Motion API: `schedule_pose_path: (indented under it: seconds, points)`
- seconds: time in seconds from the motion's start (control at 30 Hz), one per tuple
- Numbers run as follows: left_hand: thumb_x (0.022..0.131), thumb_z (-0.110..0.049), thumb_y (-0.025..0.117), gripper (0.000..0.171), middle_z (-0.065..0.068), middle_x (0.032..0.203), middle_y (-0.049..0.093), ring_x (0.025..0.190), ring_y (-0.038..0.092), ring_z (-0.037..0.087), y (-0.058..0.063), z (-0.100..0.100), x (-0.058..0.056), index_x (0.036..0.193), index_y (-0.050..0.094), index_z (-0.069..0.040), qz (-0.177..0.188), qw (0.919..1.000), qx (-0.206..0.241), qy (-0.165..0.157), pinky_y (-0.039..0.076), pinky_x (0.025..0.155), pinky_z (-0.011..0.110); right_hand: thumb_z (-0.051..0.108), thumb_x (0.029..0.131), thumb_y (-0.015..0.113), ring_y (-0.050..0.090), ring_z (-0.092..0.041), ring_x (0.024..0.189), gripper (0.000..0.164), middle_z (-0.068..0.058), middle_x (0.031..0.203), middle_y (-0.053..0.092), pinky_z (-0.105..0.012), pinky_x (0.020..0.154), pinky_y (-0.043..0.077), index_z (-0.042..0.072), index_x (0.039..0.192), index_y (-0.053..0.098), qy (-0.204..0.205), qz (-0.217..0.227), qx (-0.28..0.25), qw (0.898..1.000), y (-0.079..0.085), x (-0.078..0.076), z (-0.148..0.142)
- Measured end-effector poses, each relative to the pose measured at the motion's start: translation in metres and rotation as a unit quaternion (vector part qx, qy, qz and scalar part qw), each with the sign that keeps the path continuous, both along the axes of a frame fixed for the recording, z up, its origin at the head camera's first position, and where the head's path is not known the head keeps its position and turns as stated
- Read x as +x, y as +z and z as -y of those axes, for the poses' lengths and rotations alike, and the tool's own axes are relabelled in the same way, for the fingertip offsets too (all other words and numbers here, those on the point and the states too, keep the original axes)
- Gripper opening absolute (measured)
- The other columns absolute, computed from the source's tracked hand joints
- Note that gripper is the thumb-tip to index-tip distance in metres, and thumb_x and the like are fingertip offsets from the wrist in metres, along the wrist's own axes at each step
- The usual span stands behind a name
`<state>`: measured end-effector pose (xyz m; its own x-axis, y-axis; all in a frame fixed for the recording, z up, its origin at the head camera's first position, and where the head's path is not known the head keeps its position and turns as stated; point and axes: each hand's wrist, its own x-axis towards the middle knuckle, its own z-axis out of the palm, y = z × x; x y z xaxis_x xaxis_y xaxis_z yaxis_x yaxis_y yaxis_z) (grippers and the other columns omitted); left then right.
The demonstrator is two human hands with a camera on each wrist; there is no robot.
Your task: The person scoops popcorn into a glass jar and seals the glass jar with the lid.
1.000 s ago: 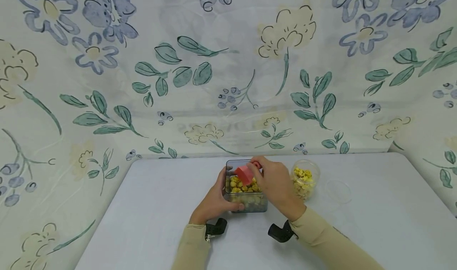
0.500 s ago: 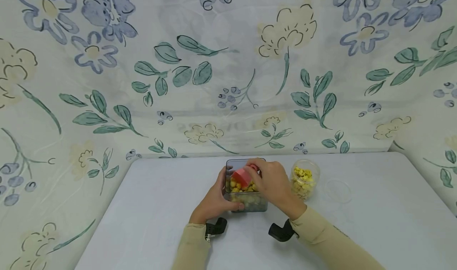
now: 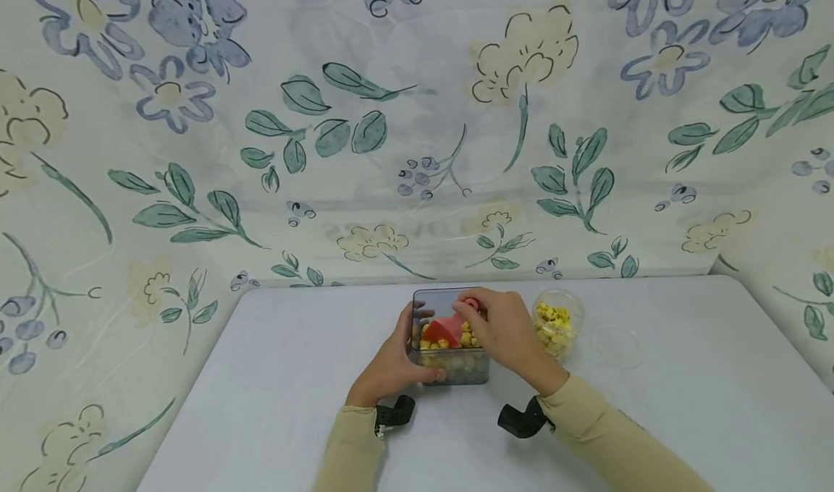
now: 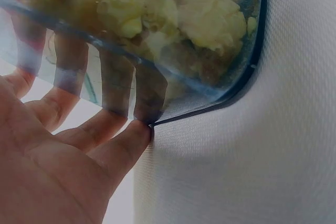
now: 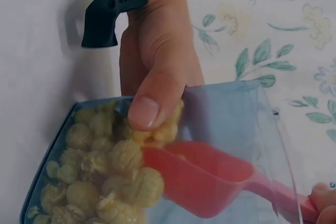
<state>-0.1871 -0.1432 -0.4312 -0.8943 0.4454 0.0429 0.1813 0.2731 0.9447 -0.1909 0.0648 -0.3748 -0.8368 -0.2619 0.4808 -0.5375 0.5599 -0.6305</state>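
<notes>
Jutting from right hand (image 3: 511, 333), red scoop (image 5: 205, 187), seemingly touching popcorn (image 5: 84, 195).

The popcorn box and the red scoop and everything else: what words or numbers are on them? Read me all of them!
There are no words or numbers I can read.
Flowery cloth: faint marks low down, maybe letters, too blurred to read.
Right sleeve: small dark marks, too small to read.
Popcorn box, red scoop, round tub: none that I can see.
</notes>
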Motion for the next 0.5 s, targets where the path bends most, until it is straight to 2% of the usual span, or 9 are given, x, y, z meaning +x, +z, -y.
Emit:
schedule_pose_path:
  seconds: [0.1,0.2,0.3,0.5]
  points:
    - [0.068,-0.012,0.082,0.101,0.005,0.144,0.033,0.129,0.036,0.018,0.0007,0.0003,0.0001,0.144,0.015,-0.023,-0.003,1.0000,0.005,-0.002,0.037,0.100,0.039,0.020,0.090,0.062,0.038,-0.004,0.042,0.013,0.007,0.055,0.052,-0.022,0.041,0.034,0.010,0.087,0.069,-0.007,0.020,-0.017,1.000,-0.0003,0.0004,-0.0009]
    - [0.068,-0.011,0.082,0.101,0.002,0.143,0.034,0.130,0.034,0.018,0.0019,0.0000,0.0000,0.143,0.016,-0.023,-0.006,1.0000,0.006,0.000,0.037,0.100,0.038,0.021,0.090,0.061,0.038,-0.005,0.042,0.014,0.008,0.056,0.051,-0.022,0.041,0.034,0.009,0.088,0.069,-0.015,0.025,-0.002,1.000,0.0007,0.0006,-0.0002]
    - [0.069,-0.012,0.082,0.101,0.005,0.144,0.033,0.130,0.034,0.019,0.0017,-0.0006,0.0003,0.144,0.016,-0.022,-0.003,1.0000,0.006,0.000,0.035,0.102,0.040,0.021,0.090,0.062,0.039,-0.005,0.043,0.014,0.009,0.056,0.049,-0.022,0.041,0.034,0.009,0.087,0.069,-0.016,0.031,0.014,0.999,0.0019,0.0003,-0.0005]
    - [0.068,-0.015,0.083,0.101,0.005,0.143,0.035,0.130,0.035,0.027,0.0005,-0.0006,0.0011,0.144,0.016,-0.022,-0.006,1.0000,0.000,0.003,0.033,0.102,0.046,0.022,0.089,0.063,0.038,-0.006,0.044,0.013,0.008,0.055,0.048,-0.022,0.043,0.033,0.012,0.086,0.070,-0.024,0.064,0.005,0.998,0.0021,0.0008,-0.0039]
